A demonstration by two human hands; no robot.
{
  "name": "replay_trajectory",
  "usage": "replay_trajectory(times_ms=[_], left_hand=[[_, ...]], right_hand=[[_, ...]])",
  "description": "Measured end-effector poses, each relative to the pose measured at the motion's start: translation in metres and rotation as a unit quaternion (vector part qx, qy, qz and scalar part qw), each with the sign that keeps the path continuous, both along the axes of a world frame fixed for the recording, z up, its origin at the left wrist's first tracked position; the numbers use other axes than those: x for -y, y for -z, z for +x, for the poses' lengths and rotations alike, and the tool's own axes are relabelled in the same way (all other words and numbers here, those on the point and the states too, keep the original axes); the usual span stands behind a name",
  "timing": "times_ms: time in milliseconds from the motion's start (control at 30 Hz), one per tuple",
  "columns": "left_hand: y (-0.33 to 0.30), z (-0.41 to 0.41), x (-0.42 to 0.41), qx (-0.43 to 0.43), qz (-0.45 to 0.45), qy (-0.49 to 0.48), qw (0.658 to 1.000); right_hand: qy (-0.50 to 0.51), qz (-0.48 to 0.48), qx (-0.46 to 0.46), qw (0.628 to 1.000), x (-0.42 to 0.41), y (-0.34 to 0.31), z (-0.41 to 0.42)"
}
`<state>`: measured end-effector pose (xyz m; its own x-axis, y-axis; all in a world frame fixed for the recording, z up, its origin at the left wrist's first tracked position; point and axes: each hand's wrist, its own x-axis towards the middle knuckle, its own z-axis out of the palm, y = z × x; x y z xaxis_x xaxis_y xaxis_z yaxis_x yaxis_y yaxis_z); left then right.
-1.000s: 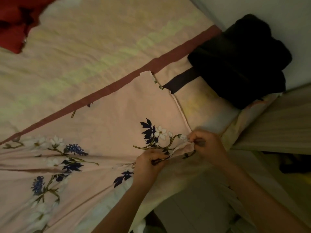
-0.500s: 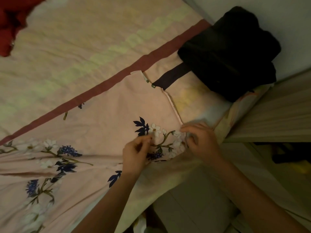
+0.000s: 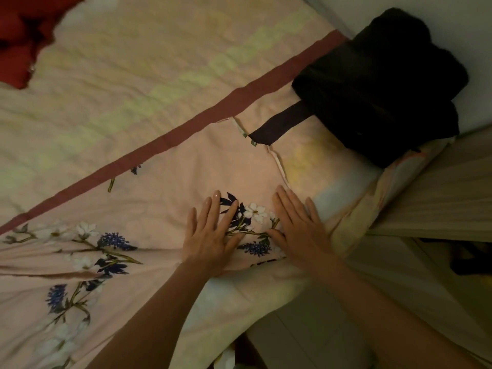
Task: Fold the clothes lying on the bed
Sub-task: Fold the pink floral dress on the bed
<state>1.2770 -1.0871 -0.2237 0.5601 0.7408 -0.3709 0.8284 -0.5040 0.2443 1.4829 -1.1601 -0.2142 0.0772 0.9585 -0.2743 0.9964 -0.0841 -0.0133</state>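
The pink flowered garment (image 3: pixel 165 209) lies spread flat on the bed (image 3: pixel 133 75), near its corner, its top edge running along the dark red stripe (image 3: pixel 202 121) of the bedcover. Both hands lie on it side by side: the left hand (image 3: pixel 210 235) and the right hand (image 3: pixel 298 230) rest palm down, fingers straight and grasping nothing, pressing the cloth just beside its right-hand edge. This looks like the smoothing step, flattening the fabric before a fold (the creases toward the left are not yet worked out). The next move probably calls for taking hold of an edge and carrying it evenly across. A black bundle of clothing (image 3: pixel 380 83) sits near the wall, its strap (image 3: pixel 279 123) touching the garment's corner, and a red cloth (image 3: pixel 24 35) lies well apart at the far left.
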Motion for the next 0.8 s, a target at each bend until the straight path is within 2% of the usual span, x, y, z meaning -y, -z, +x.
replay_trajectory(times_ms=[100,167,267,367,467,600,800], left_hand=[[-0.004,-0.006,-0.006,0.003,-0.023,0.003,1.0],[-0.011,-0.018,-0.011,0.045,-0.054,-0.005,0.998],[-0.03,-0.051,-0.021,0.127,-0.07,-0.026,0.989],[-0.043,-0.1,-0.036,0.161,-0.03,-0.078,0.983],[-0.046,-0.165,-0.054,0.153,0.009,-0.133,0.979],[-0.05,-0.243,-0.069,0.098,0.024,-0.127,0.987],[-0.045,-0.33,-0.087,0.072,0.009,-0.095,0.993]], right_hand=[[0.031,0.0,0.004,1.0,-0.004,-0.003,-0.007],[0.07,0.018,-0.021,0.997,-0.01,-0.012,-0.02],[0.058,0.054,-0.104,0.991,-0.023,-0.026,-0.052],[0.033,0.085,-0.23,0.969,-0.039,-0.037,-0.102],[0.008,0.07,-0.307,0.949,-0.05,-0.042,-0.153],[0.015,0.036,-0.358,0.933,-0.065,-0.039,-0.213],[0.039,0.055,-0.359,0.931,-0.075,-0.03,-0.288]])
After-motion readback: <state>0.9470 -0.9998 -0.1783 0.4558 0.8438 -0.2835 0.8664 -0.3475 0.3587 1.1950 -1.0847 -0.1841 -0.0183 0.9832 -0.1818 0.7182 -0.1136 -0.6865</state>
